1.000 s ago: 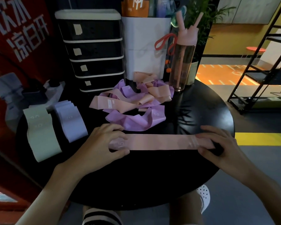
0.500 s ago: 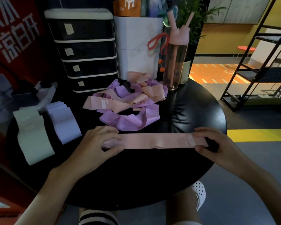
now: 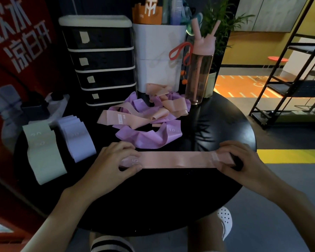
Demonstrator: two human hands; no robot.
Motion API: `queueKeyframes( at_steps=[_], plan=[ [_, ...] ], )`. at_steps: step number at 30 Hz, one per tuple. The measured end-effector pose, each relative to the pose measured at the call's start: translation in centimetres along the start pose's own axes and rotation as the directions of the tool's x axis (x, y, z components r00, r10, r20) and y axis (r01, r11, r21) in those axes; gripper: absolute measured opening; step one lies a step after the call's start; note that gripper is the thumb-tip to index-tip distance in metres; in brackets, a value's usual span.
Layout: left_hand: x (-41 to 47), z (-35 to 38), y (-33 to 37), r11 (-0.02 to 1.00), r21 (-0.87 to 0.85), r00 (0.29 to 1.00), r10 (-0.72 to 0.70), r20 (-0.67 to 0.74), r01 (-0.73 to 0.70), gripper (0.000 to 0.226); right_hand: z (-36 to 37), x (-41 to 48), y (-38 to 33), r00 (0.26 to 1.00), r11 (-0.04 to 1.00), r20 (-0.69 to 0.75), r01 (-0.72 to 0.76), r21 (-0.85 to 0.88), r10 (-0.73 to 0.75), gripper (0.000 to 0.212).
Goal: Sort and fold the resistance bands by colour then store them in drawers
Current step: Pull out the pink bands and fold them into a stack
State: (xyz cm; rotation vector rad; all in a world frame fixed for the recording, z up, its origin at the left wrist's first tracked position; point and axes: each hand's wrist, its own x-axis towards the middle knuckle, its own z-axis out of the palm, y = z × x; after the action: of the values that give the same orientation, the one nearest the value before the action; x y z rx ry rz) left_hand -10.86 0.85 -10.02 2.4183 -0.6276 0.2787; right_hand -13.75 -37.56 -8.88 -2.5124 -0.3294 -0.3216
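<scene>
One pink band (image 3: pixel 176 159) lies flat on the black round table (image 3: pixel 153 200), at the near middle, directly in front of you. Its long axis runs left to right, parallel to the near table edge. The printed "15" is at its left end.

Your left hand (image 3: pixel 113 163) holds the left end: the fingers are curled over the far edge and the thumb is at the near edge, pinching the band. Your right hand (image 3: pixel 244 161) holds the right end the same way, with fingers curled over the top and the thumb at the near edge.

Just behind the band lies one loose heap (image 3: pixel 147 117) of pink and purple bands. They are tangled, so you cannot count them. One purple loop marked "10" touches the band's far edge.

Two folded stacks lie well to the left, side by side: one green stack (image 3: pixel 44 153) and one lilac stack (image 3: pixel 78 140).

At the back stand one drawer unit (image 3: pixel 100 60) with four labelled drawers, one white bin (image 3: pixel 158 57) and one pink bottle (image 3: pixel 200 73).
</scene>
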Motion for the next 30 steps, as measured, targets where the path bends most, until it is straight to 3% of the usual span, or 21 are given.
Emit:
queueKeyframes(
  at_steps=[5,10,13,17,25,30],
  plan=[
    [1.3,-1.0,1.1,0.999,0.028,0.997,0.042,-0.072,-0.04,0.032,1.8,2.6,-3.5,0.989,0.992,-0.086,0.122,0.029,-0.12,0.022],
    [6.9,-2.5,2.1,0.988,0.105,0.988,0.125,-0.089,-0.116,0.027,5.1,5.0,-5.7,0.992,0.992,0.026,0.124,-0.014,-0.123,0.028],
    [11.0,-2.3,2.5,0.979,0.166,0.989,0.132,-0.072,-0.119,0.026,6.7,4.8,-5.4,0.993,0.989,0.037,0.112,-0.1,-0.109,0.016],
    [15.2,-0.9,3.1,0.98,0.197,0.999,0.039,-0.033,-0.032,0.027,6.9,4.5,-5.4,0.995,0.986,0.021,0.103,-0.131,-0.101,0.016],
    [18.9,1.7,3.4,0.943,0.332,0.994,-0.045,0.102,0.009,0.02,6.9,4.5,-5.3,0.994,0.987,0.016,0.107,-0.117,-0.106,0.02],
    [19.1,1.5,3.0,0.97,0.23,0.996,-0.091,0.022,0.084,0.014,6.9,4.5,-5.2,0.994,0.988,0.023,0.104,-0.115,-0.102,0.021]
  ],
)
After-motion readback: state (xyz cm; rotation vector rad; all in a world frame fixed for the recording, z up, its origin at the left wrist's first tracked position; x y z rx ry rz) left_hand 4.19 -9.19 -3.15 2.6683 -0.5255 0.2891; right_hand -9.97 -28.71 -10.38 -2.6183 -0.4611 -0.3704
